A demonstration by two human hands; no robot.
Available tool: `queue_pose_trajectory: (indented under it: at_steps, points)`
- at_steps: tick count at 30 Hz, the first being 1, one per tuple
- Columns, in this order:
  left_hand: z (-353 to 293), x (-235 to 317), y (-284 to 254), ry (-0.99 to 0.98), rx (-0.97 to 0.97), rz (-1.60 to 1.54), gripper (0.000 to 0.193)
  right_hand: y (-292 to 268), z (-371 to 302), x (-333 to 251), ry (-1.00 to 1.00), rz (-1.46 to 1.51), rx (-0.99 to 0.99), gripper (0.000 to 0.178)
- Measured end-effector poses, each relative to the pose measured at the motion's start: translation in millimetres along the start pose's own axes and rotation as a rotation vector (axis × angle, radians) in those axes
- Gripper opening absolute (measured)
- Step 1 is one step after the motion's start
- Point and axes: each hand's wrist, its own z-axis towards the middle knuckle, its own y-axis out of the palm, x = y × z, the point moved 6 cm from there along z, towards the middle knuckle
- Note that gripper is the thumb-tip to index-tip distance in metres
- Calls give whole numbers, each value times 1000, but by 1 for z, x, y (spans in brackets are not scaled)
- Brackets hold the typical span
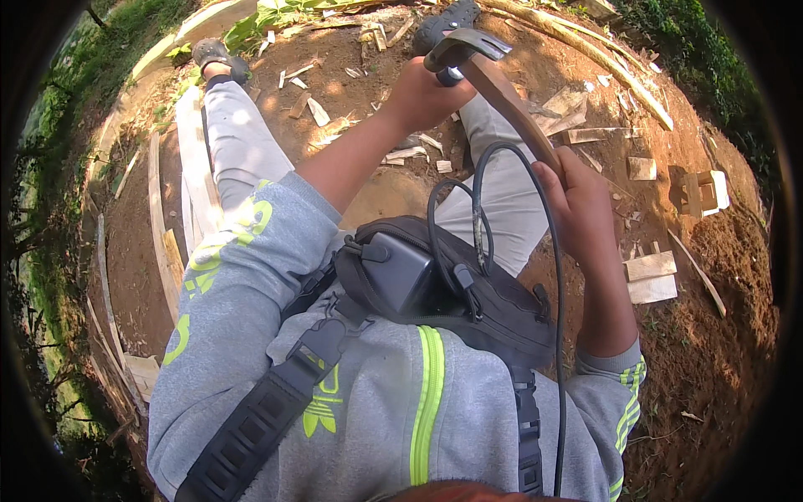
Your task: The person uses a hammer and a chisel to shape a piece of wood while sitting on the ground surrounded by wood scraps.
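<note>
My right hand is closed around the lower part of a claw hammer's wooden handle. The dark metal hammer head is raised over my left hand, its claw pointing right. My left hand is a fist around something with a dark, shiny round end, which sticks out on the thumb side, just below the hammer head. The rest of that thing is hidden by my fingers and the hammer. Both hands are over the ground between my outstretched legs.
Wood chips and offcuts are scattered over the brown soil. Long wooden strips lie beside my left leg. A pole curves along the far right. A black waist bag with a looping cable sits at my lap.
</note>
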Motion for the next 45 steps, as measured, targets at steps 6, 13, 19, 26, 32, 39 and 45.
queue_pose_trajectory:
  at_steps: [6,13,19,26,32,39,45]
  points:
    - [4,-4,-7,-116,-36,17,31,-4,-1,7,-16,252,113,31]
    - [2,-2,-7,-197,-63,-53,33,0,-5,13,19,233,76,31]
    - [4,-10,-3,-129,-88,-38,31,3,-11,22,133,372,16,32]
    - [5,-11,-2,-151,-81,-8,28,1,-8,13,56,151,34,33]
    - [3,-13,-1,-183,-69,-32,25,9,-4,15,63,-27,-67,32]
    - [2,-10,0,-108,-48,-34,31,16,-3,18,52,-57,-52,35]
    - [7,-19,0,-196,-75,-68,26,15,-4,15,44,241,57,32]
